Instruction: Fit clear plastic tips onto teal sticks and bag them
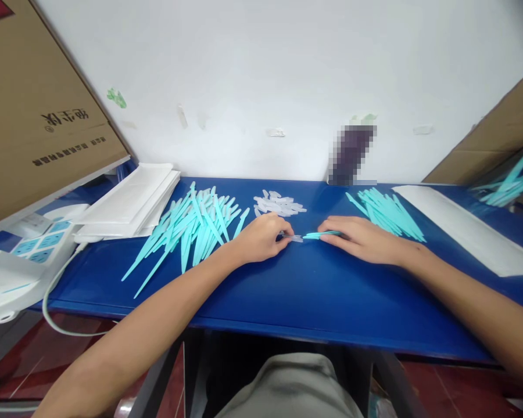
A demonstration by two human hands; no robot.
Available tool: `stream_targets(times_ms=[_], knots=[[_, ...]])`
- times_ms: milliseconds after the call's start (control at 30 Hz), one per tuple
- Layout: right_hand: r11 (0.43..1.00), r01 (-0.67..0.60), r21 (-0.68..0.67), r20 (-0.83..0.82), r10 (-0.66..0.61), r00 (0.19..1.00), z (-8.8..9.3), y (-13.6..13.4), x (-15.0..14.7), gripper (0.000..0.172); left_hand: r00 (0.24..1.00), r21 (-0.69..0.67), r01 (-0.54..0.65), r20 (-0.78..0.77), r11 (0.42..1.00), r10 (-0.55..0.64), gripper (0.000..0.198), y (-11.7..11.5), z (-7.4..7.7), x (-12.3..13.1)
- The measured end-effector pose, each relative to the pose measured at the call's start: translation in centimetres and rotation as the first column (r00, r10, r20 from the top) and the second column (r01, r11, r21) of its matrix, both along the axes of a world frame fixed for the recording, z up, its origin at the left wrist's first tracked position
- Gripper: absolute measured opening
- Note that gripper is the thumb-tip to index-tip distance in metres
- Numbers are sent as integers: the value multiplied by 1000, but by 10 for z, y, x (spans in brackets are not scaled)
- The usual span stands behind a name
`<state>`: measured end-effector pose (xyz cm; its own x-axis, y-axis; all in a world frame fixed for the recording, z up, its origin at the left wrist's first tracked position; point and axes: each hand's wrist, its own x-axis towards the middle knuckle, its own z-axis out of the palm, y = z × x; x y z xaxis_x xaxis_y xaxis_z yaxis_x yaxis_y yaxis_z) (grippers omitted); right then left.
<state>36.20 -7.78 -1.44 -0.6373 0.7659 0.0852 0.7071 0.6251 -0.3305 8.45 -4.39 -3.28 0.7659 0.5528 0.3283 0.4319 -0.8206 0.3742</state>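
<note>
Both hands rest on a blue table [287, 290], close together at its middle. My left hand [261, 237] is closed in a pinch on a small clear plastic cap [295, 238]. My right hand [361, 238] grips a turquoise plastic stick [320, 234], its tip pointing at the cap and nearly touching it. A large loose pile of the same turquoise sticks [192, 226] lies to the left of my left hand. A small heap of clear caps [279, 204] sits just behind the hands. A neater bunch of turquoise sticks [387, 213] lies behind my right hand.
A stack of white pouches [131, 200] lies at the table's left end, beside a white machine with blue labels [21, 255] and its cable. A white strip [462, 226] lies at the right. Cardboard boxes [35, 116] flank both sides; the right one holds more sticks [512, 180].
</note>
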Motion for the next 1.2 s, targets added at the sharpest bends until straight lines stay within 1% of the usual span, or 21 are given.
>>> stream_targets(times_ms=[133, 333, 467, 567, 667, 833, 1067, 1200], knots=[[1000, 22, 19, 23, -22, 1000, 0, -2, -4, 40, 1000, 0, 3, 10, 1000, -3, 14, 1, 0, 0], [993, 69, 91, 84, -77, 994, -4, -3, -5, 48, 1000, 29, 10, -1, 1000, -10, 17, 0, 1, 0], [989, 72, 130, 94, -84, 992, -6, -4, -5, 45, 1000, 39, 7, 15, 999, -8, 16, 0, -2, 0], [986, 62, 153, 132, -83, 988, -5, -7, -6, 46, 1000, 48, 16, 24, 999, -17, 17, -1, -2, 1], [978, 86, 191, 172, -119, 978, -2, -12, -11, 48, 999, 54, 23, 27, 998, -24, 18, -2, -1, 2], [971, 123, 206, 238, -171, 956, 1, -16, -18, 52, 999, 9, 19, 41, 1000, -19, 16, -4, 1, 3], [962, 179, 206, 268, -231, 935, 1, -17, -21, 45, 997, -73, 28, 71, 997, -23, 14, -7, 4, 6], [968, 180, 174, 241, -219, 946, 0, -18, -21, 41, 995, -97, 40, 90, 994, -31, 15, -10, 5, 8]])
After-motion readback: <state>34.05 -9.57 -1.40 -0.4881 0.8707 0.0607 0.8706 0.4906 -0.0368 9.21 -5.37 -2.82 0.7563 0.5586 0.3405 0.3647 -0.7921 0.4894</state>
